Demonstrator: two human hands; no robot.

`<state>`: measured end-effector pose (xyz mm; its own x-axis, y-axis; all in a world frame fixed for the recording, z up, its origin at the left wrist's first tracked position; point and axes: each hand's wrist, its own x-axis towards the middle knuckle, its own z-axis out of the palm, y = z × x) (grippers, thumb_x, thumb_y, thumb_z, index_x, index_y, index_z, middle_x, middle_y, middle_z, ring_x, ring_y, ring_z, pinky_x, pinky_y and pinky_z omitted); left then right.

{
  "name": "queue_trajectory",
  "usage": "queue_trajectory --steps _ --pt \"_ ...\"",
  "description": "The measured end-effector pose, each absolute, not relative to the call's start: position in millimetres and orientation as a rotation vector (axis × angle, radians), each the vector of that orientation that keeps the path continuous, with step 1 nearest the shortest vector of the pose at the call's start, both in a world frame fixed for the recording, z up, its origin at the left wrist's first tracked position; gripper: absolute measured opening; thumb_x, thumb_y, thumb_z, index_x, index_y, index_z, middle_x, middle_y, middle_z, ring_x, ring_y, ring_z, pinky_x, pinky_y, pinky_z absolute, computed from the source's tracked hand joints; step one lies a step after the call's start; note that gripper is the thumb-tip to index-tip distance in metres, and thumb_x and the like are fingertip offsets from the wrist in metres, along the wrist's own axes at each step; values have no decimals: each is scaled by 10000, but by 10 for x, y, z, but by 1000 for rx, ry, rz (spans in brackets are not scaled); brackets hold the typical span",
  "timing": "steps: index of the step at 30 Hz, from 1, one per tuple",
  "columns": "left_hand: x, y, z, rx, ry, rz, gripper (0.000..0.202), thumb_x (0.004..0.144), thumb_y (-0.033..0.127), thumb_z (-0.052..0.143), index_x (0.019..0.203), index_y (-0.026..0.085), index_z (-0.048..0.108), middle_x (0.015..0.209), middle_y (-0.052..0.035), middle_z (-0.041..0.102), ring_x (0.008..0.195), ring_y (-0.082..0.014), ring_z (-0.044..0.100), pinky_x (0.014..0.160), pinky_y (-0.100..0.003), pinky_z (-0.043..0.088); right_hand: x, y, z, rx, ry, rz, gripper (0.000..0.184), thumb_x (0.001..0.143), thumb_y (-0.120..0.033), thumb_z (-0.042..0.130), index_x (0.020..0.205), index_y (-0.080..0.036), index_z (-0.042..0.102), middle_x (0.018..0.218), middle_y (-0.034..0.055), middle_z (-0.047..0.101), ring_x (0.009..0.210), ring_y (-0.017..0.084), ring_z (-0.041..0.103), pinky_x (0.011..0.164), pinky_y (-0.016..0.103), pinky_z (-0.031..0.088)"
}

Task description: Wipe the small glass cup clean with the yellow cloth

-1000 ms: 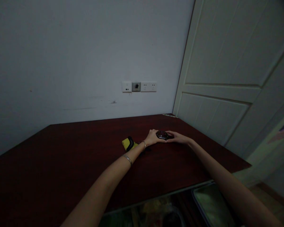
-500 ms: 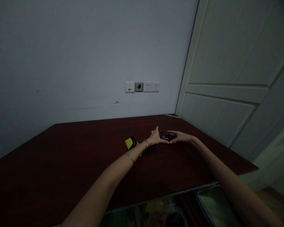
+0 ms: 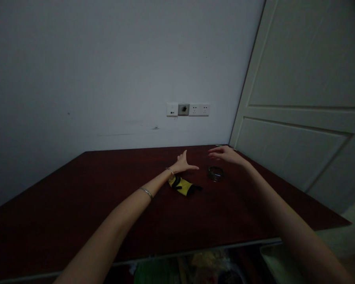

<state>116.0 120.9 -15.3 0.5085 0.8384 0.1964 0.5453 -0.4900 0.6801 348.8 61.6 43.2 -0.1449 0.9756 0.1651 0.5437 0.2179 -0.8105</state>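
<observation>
A small round dark glass dish (image 3: 215, 174), like an ashtray, rests on the dark red tabletop (image 3: 130, 221). My left hand (image 3: 184, 163) is to the left of the dish, its thumb and fingers spread wide with nothing between them. Above and behind the dish hovers my right hand (image 3: 226, 154), fingers stretched out and holding nothing. A crumpled yellow and black cloth piece (image 3: 182, 185) lies just below my left wrist, which partly covers it. From these frames I cannot tell its exact kind.
Behind the table stands a pale wall with a row of sockets and switches (image 3: 188, 109). A white panelled door (image 3: 292, 130) rises on the right. Below the table's front edge, several dim objects show in an open space, among them a green one (image 3: 156, 271).
Both hands have let go of the glass dish and moved apart, the left one leftward, the right one up. The dish stays on the table. More of the yellow cloth shows.
</observation>
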Motion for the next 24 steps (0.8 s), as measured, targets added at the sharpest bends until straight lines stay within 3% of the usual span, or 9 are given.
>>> queue_trajectory --steps 4,8,13,18,24 --pt "672 1334 -198 2189 1316 764 1222 493 730 599 1395 97 71 1447 -221 165 1340 -385 50 1069 -457 140 2949 727 370 -1387 -2007 624 327 753 -339 586 1016 -154 644 949 84 693 803 193 658 715 310 543" --pt "220 1406 -332 2133 1570 680 1083 606 775 436 1382 88 121 1452 -220 158 1346 -364 62 1058 -444 169 2491 875 135 -1339 -2220 381 291 743 -290 566 965 -142 681 985 80 686 918 227 634 837 317 481" --pt "-244 1415 -431 2045 1929 539 915 731 738 195 1354 68 205 1406 -230 276 1306 -379 219 993 -452 263 2187 1081 -262 -1357 -2235 291 359 778 -315 527 1074 -141 631 1108 93 639 1043 237 584 911 314 431" --pt "-602 1386 -476 2063 2026 517 817 772 673 206 1323 72 272 1345 -227 373 1247 -359 333 974 -424 281 2121 1172 -593 -1371 -2182 218 461 890 -396 328 1202 -117 521 1239 133 546 1152 221 508 993 341 361" --pt "-757 1366 -575 2182 2073 488 722 798 623 216 1279 101 349 1308 -193 413 1216 -330 364 974 -409 275 2123 1154 -724 -1358 -2239 173 485 887 -436 323 1191 -115 523 1247 143 535 1182 234 477 1022 358 328"
